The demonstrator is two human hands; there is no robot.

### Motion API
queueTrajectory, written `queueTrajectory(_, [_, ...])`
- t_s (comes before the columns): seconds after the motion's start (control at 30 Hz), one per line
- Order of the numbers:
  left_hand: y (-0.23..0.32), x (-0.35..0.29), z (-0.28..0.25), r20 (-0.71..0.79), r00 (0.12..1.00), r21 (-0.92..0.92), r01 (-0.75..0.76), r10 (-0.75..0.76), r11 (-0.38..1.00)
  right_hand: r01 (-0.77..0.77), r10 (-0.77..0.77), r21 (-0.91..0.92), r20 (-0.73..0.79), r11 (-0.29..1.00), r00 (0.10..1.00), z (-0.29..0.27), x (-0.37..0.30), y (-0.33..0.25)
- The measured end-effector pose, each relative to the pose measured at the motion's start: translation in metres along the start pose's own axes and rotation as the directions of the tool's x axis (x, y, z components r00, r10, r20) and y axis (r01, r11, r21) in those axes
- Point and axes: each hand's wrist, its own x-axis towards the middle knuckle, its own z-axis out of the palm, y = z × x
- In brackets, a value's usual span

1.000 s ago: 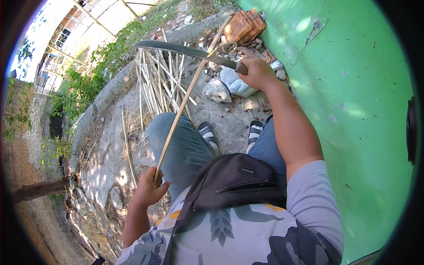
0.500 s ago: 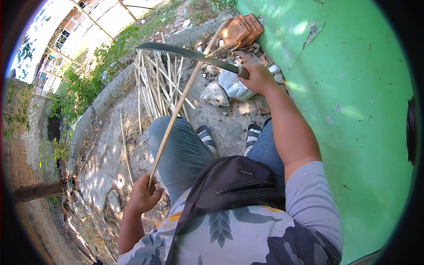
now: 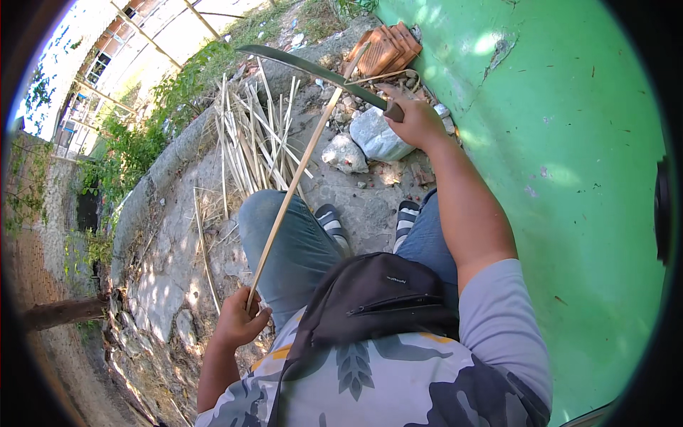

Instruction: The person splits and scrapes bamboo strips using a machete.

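Observation:
A long pale strip that looks like split bamboo (image 3: 295, 186) slants up and away across my left knee. My left hand (image 3: 240, 318) is closed round its near end. In my right hand (image 3: 418, 121) is the handle of a long machete (image 3: 302, 65), its blade pointing to the far left. The blade crosses the strip near the strip's far end and appears to touch it. A thin sliver (image 3: 383, 76) sticks out to the right from the crossing point.
A pile of similar pale strips (image 3: 245, 139) lies beyond my left knee. Ahead are stacked orange roof tiles (image 3: 388, 51), a large whitish rock (image 3: 379, 135) and a smaller grey rock (image 3: 345, 153). A green wall (image 3: 555, 178) runs along my right, a low concrete edge (image 3: 160, 167) along the left.
The machete has shifted slightly farther along the strip, away from me. My left hand has moved a little to the right, and the sliver stands out longer.

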Motion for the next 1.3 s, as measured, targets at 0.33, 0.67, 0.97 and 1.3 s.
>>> queueTrajectory(0.33, [0.001, 0.002, 0.001, -0.016, 0.996, 0.037, -0.084, 0.085, 0.996, 0.246, -0.244, -0.057, 0.036, 0.968, 0.969, 0.002, 0.0, -0.011])
queueTrajectory(0.67, [0.005, 0.009, 0.001, -0.011, 0.999, -0.022, -0.047, 0.047, 0.999, 0.186, -0.19, -0.045, -0.09, 0.981, 0.978, 0.001, -0.003, -0.017])
queueTrajectory(0.97, [0.003, -0.012, -0.005, -0.052, 0.996, 0.078, -0.074, 0.079, 0.994, -0.05, 0.061, 0.137, -0.073, 0.989, 0.996, -0.008, 0.004, 0.017])
queueTrajectory(1.3, [-0.006, -0.004, 0.007, -0.122, 0.989, 0.019, -0.085, 0.087, 0.996, 0.225, -0.228, -0.061, -0.062, 0.973, 0.972, -0.013, -0.002, -0.02])
